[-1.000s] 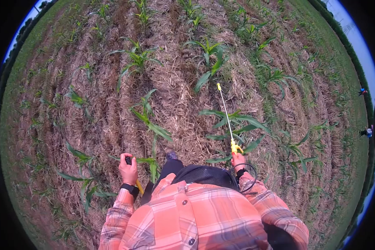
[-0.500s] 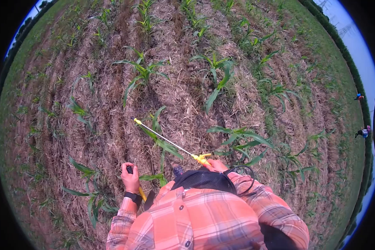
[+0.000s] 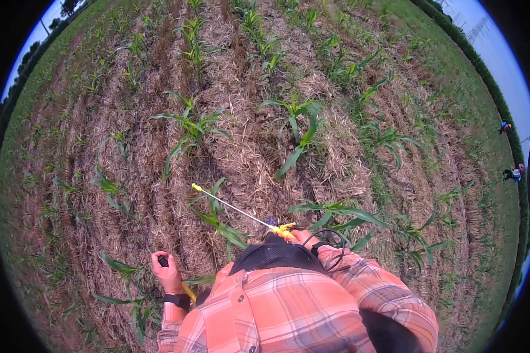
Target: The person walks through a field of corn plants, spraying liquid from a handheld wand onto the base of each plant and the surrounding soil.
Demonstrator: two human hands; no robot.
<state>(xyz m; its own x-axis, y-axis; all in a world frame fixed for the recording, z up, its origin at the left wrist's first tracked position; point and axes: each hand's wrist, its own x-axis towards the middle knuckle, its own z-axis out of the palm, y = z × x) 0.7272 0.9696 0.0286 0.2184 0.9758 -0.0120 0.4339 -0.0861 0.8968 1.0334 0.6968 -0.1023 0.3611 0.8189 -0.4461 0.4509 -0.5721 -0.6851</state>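
My right hand (image 3: 304,237) is closed around the yellow handle of a spray wand (image 3: 235,209), close in front of my waist. The wand's thin metal tube slants forward and left to a yellow nozzle over a young maize plant (image 3: 218,219). From the handle area a black hose (image 3: 339,240) loops back past my right wrist. Off to the left, my left hand (image 3: 168,275) wraps around the black grip of a pump lever (image 3: 188,292), whose yellow bar runs back beside my body. Part of a shoe (image 3: 271,221) shows just beyond the wand handle.
Young maize plants (image 3: 297,112) stand in rows over straw-covered soil (image 3: 241,147). Another plant (image 3: 341,215) is just right of the wand, and one (image 3: 136,300) grows beside my left hand. Two distant people (image 3: 515,172) are at the far right edge.
My left hand has moved left and down with the lever grip. The wand has dropped slightly in view, and a shoe has come forward. Plants ahead have shifted left and nearer.
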